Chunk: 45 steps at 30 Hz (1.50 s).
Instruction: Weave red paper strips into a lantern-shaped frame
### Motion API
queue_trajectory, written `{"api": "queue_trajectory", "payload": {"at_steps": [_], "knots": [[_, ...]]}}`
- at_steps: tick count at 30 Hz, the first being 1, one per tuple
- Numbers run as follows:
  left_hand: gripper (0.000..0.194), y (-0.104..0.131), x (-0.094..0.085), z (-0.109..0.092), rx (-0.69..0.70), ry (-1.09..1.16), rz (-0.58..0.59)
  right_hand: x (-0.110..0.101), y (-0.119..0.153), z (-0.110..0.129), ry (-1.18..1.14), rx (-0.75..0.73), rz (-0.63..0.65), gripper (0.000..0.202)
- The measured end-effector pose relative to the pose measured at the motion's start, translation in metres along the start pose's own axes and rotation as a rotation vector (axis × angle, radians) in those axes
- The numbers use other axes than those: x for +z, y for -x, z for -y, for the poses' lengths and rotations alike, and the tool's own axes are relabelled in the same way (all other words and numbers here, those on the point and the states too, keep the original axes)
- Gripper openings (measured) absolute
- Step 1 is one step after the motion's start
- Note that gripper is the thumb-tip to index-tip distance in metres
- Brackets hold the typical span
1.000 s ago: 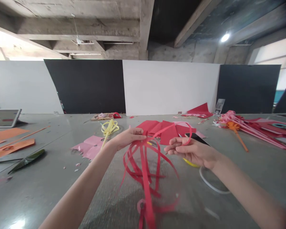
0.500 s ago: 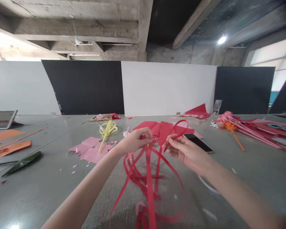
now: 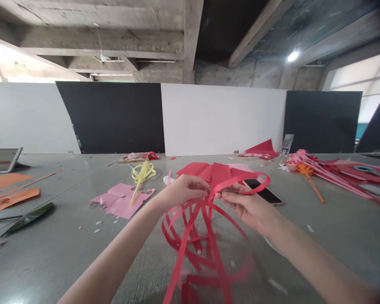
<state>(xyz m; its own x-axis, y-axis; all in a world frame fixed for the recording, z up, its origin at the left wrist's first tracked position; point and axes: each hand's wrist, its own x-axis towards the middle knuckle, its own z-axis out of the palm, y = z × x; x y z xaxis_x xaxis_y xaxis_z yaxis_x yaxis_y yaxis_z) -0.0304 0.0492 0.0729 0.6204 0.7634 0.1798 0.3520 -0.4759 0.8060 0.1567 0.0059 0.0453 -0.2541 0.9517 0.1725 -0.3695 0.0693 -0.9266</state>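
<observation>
Both hands (image 3: 215, 196) mid-table, red strips (image 3: 199, 236) hanging free

Two bare forearms, left hand (image 3: 183, 190), right hand (image 3: 248, 207), no sleeves

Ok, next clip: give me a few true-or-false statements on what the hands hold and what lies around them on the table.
1. Both hands pinch the red paper strips at the top of the bundle. True: left hand and right hand meet there.
2. The strips lie flat on the table. False: they hang in loops below the hands.
3. A phone lies just beyond the right hand. True.
4. The yellow paper piece is in the left hand. False: it lies on the table by the pink paper.
5. A green leaf lies at far left. True.
</observation>
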Motion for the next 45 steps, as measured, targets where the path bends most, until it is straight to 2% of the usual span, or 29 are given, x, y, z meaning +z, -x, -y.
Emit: {"api": "queue_trajectory", "payload": {"at_steps": [3, 6, 12, 19, 34, 37, 41, 45], "knots": [[0.013, 0.0, 0.0, 0.002, -0.06, 0.068, -0.044, -0.006, -0.002, 0.0, 0.03, 0.003, -0.065, 0.004], [0.007, 0.0, -0.001, 0.002, -0.049, 0.084, -0.051, -0.011, -0.003, 0.001, 0.095, 0.018, -0.09, 0.007], [0.02, 0.0, -0.001, 0.004, -0.078, 0.003, -0.009, -0.008, -0.001, 0.003, 0.107, 0.065, -0.002, 0.008], [0.022, -0.001, -0.001, 0.005, -0.103, -0.043, -0.026, -0.001, 0.003, 0.004, 0.077, 0.121, 0.072, 0.009], [0.019, 0.003, 0.004, -0.006, -0.067, 0.027, 0.033, 0.002, 0.001, -0.003, 0.266, -0.1, -0.098, 0.008], [0.02, 0.004, 0.005, -0.008, -0.08, 0.017, 0.031, 0.005, 0.003, -0.003, 0.419, -0.132, -0.178, 0.007], [0.024, 0.004, 0.009, -0.008, -0.095, -0.003, -0.001, 0.006, 0.005, -0.003, 0.76, -0.21, -0.309, 0.007], [0.025, 0.004, 0.01, -0.008, -0.082, -0.033, -0.043, 0.006, 0.005, -0.004, 0.82, -0.22, -0.297, 0.01]]}}
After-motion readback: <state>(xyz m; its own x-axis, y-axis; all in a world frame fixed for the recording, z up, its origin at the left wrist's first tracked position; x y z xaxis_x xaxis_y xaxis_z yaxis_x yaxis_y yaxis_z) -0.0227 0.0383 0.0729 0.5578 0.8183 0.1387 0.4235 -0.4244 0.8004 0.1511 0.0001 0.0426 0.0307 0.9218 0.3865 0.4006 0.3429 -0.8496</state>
